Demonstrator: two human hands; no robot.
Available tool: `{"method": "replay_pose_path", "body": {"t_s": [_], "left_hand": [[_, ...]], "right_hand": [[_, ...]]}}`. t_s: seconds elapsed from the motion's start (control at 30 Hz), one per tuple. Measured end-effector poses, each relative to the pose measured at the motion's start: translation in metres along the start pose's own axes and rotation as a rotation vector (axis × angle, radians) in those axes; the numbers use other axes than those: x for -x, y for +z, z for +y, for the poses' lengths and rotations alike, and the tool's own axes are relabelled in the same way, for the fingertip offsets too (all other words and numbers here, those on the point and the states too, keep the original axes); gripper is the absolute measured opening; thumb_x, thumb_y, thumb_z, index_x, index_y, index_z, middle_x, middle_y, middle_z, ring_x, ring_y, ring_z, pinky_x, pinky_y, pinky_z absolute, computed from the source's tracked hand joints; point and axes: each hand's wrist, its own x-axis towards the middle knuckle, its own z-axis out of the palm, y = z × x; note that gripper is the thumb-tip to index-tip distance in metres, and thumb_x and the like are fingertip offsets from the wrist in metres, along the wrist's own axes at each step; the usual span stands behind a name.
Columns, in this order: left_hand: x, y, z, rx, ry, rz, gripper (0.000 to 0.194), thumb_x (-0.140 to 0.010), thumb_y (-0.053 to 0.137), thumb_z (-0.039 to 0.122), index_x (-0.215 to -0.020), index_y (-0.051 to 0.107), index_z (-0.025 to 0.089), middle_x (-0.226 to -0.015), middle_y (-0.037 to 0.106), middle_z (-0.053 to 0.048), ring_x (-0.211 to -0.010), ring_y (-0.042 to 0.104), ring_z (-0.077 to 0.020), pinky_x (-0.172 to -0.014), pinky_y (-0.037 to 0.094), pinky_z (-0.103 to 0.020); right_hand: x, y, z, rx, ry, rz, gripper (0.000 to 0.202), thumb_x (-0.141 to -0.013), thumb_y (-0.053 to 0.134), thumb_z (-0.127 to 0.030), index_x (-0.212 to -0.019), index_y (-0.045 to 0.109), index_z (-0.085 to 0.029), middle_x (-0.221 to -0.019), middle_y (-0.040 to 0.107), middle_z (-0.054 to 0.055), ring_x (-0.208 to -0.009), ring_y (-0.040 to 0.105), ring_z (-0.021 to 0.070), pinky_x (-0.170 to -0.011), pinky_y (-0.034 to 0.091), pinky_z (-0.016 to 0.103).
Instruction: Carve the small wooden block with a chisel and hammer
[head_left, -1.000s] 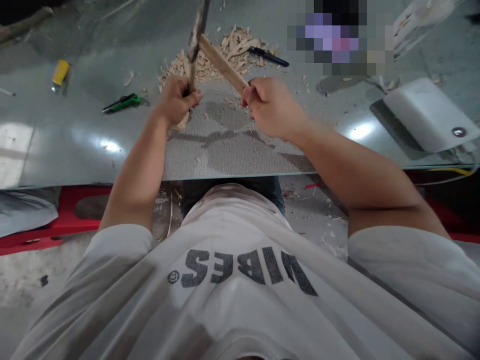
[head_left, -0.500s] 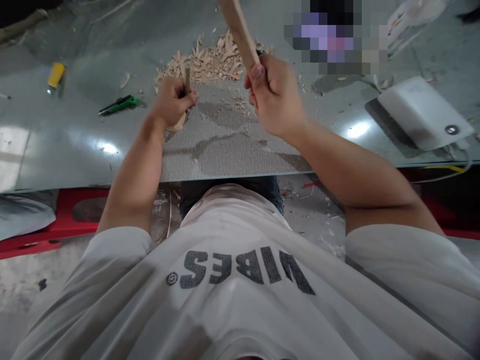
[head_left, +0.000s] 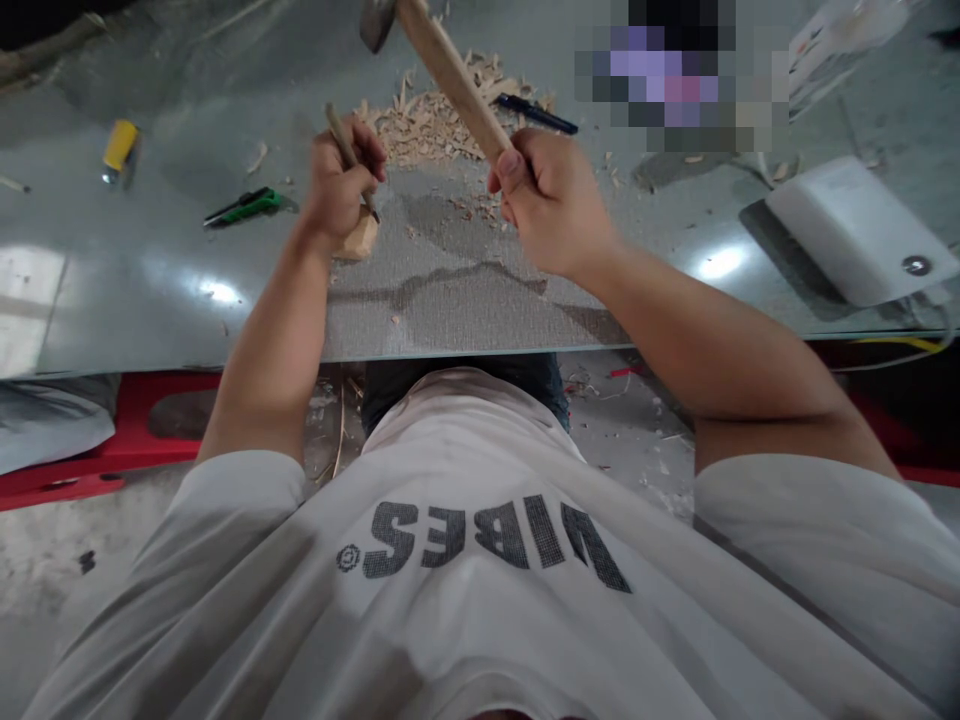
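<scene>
My left hand (head_left: 341, 185) is closed round a thin chisel (head_left: 341, 135) with a wooden handle, tilted, its dark tip against a pale wood block (head_left: 358, 238). The block lies on the grey mat (head_left: 450, 310), partly hidden under that hand. My right hand (head_left: 555, 200) grips the lower end of a hammer's wooden handle (head_left: 457, 80). The hammer's metal head (head_left: 377, 24) is at the top edge of the view, up and to the left of the hand. Behind both hands lies a heap of wood shavings (head_left: 427, 125).
A green cutter (head_left: 251, 206) and a yellow-handled tool (head_left: 120, 150) lie to the left. A dark pen-like tool (head_left: 538, 113) is beside the shavings. On the right stands a white box (head_left: 859, 230) with a cable. The table's front edge (head_left: 450, 357) is close to my body.
The chisel has gone from nearly upright to tilted, and its tip now shows at the block. The hammer has swung leftward, bringing its head into view and uncovering the dark tool.
</scene>
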Motion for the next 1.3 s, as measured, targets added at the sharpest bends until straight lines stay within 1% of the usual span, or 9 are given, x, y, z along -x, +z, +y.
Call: {"method": "replay_pose_path", "body": {"t_s": [0.2, 0.33, 0.6, 0.8, 0.93, 1.03, 1.17, 1.23, 1.3], "left_hand": [[0.003, 0.008, 0.007, 0.143, -0.023, 0.051, 0.041, -0.101, 0.066, 0.077, -0.099, 0.061, 0.036, -0.081, 0.07, -0.002, -0.065, 0.061, -0.0241, -0.063, 0.049, -0.049], [0.004, 0.012, 0.014, 0.182, -0.048, 0.06, 0.054, -0.092, 0.074, 0.089, -0.102, 0.059, 0.037, -0.076, 0.069, 0.002, -0.058, 0.051, -0.0216, -0.059, 0.045, -0.047], [0.02, 0.006, 0.044, 0.003, -0.013, -0.315, 0.064, -0.09, 0.053, 0.11, -0.102, 0.068, 0.049, -0.066, 0.063, -0.003, -0.086, 0.072, -0.0287, -0.063, 0.051, -0.05], [0.023, 0.025, 0.046, 0.194, 0.061, -0.053, 0.076, -0.096, 0.065, 0.108, -0.105, 0.062, 0.033, -0.083, 0.069, -0.003, -0.058, 0.059, -0.0197, -0.056, 0.044, -0.041], [0.017, 0.029, 0.035, 0.176, 0.193, -0.05, 0.076, -0.107, 0.051, 0.105, -0.1, 0.062, 0.03, -0.081, 0.065, -0.004, -0.06, 0.058, -0.0198, -0.061, 0.048, -0.039], [0.012, 0.028, 0.026, 0.065, 0.309, 0.047, 0.084, -0.106, 0.039, 0.108, -0.092, 0.062, 0.029, -0.079, 0.061, -0.006, -0.069, 0.059, -0.0239, -0.071, 0.049, -0.044], [0.007, 0.026, 0.023, -0.019, 0.189, 0.235, 0.079, -0.107, 0.038, 0.108, -0.091, 0.054, 0.032, -0.076, 0.054, -0.002, -0.072, 0.054, -0.0238, -0.073, 0.044, -0.047], [0.007, 0.025, 0.033, -0.066, 0.102, 0.18, 0.078, -0.105, 0.028, 0.109, -0.086, 0.045, 0.036, -0.069, 0.043, 0.0, -0.075, 0.055, -0.0241, -0.068, 0.04, -0.049], [0.007, 0.024, 0.05, -0.123, 0.072, -0.019, 0.082, -0.097, 0.016, 0.115, -0.081, 0.033, 0.036, -0.062, 0.028, -0.003, -0.083, 0.059, -0.0239, -0.061, 0.034, -0.048]], "right_hand": [[0.003, -0.002, -0.006, 0.037, 0.001, -0.005, 0.041, -0.126, 0.037, -0.047, -0.098, 0.053, -0.023, -0.081, 0.053, 0.004, -0.077, 0.046, 0.0191, -0.072, 0.029, 0.033], [0.004, -0.003, -0.011, 0.062, -0.008, -0.017, 0.039, -0.126, 0.037, -0.044, -0.098, 0.053, -0.023, -0.08, 0.051, 0.003, -0.077, 0.045, 0.0191, -0.073, 0.028, 0.034], [0.005, -0.003, -0.011, 0.056, -0.055, -0.017, 0.04, -0.123, 0.043, -0.049, -0.096, 0.054, -0.023, -0.082, 0.05, 0.003, -0.077, 0.043, 0.0198, -0.076, 0.026, 0.035], [0.007, -0.004, -0.008, -0.048, -0.108, 0.013, 0.049, -0.122, 0.037, -0.064, -0.101, 0.054, -0.024, -0.079, 0.049, 0.004, -0.079, 0.046, 0.021, -0.073, 0.028, 0.035], [0.002, 0.0, 0.001, -0.068, -0.176, 0.043, 0.056, -0.119, 0.04, -0.073, -0.099, 0.055, -0.022, -0.081, 0.051, 0.005, -0.079, 0.046, 0.0199, -0.073, 0.027, 0.035], [0.0, 0.003, 0.006, -0.053, -0.204, 0.049, 0.058, -0.119, 0.038, -0.073, -0.098, 0.055, -0.021, -0.081, 0.052, 0.005, -0.076, 0.046, 0.0186, -0.074, 0.028, 0.035], [-0.001, 0.003, 0.006, -0.041, -0.213, 0.048, 0.072, -0.115, 0.037, -0.088, -0.097, 0.056, -0.021, -0.079, 0.051, 0.003, -0.075, 0.047, 0.0184, -0.075, 0.028, 0.035], [0.0, 0.003, 0.005, -0.037, -0.206, 0.047, 0.077, -0.113, 0.035, -0.093, -0.096, 0.056, -0.022, -0.079, 0.051, 0.003, -0.073, 0.046, 0.0182, -0.074, 0.029, 0.036], [0.001, 0.002, 0.004, -0.032, -0.195, 0.046, 0.078, -0.113, 0.035, -0.094, -0.096, 0.057, -0.022, -0.079, 0.052, 0.003, -0.073, 0.047, 0.018, -0.074, 0.029, 0.036]]}}
